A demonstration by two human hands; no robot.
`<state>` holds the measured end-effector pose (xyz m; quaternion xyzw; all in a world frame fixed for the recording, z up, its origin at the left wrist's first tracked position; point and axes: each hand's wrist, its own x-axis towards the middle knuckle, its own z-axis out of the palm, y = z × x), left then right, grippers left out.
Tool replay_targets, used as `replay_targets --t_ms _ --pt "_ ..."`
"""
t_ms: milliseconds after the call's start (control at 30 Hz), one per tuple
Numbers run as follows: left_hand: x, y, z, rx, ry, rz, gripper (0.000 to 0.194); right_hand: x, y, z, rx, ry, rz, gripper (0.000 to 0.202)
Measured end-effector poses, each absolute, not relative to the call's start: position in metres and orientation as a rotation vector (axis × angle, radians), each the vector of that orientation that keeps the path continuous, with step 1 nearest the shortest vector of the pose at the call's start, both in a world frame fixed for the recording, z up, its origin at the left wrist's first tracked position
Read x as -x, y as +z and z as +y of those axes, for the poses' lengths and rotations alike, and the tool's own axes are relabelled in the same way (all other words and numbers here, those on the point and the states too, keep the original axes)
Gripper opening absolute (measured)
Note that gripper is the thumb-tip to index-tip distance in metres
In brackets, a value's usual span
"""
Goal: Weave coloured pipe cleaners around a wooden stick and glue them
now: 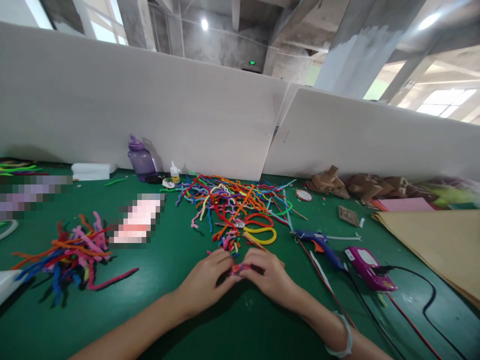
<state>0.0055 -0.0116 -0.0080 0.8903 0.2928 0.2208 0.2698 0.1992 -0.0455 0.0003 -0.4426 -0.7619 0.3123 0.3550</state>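
Both hands meet at the middle of the green table. My left hand pinches one end of a small twisted piece of pipe cleaner, coloured red, orange and blue. Its other end sits between the thumb and fingers of my right hand. Just beyond the fingertips lie short cut bits of pipe cleaner and scissors with one red and one yellow handle loop. Behind them spreads a tangled heap of many-coloured pipe cleaners.
A second pipe-cleaner pile lies at left. A purple bottle and a small glue bottle stand by the white partition. At right are a blue glue gun, a magenta power box with cables, and brown cardboard.
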Motion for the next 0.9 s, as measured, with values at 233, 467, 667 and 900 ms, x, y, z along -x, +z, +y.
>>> replay_targets --t_ms 233,467,667,900 --pt "-0.009 0.002 -0.011 -1.981 0.639 0.890 0.037 -0.200 0.012 -0.043 1.259 1.047 -1.816 0.041" --pt "-0.011 -0.006 -0.014 -1.678 0.590 0.814 0.027 -0.199 0.010 -0.047 1.318 1.075 -1.734 0.043" --pt "-0.011 -0.005 -0.018 -1.681 0.573 0.789 0.027 -0.200 0.020 -0.048 1.232 1.102 -1.907 0.037" --pt "-0.005 0.003 -0.013 -1.891 0.558 0.714 0.040 -0.203 0.019 -0.050 1.214 1.357 -1.891 0.036"
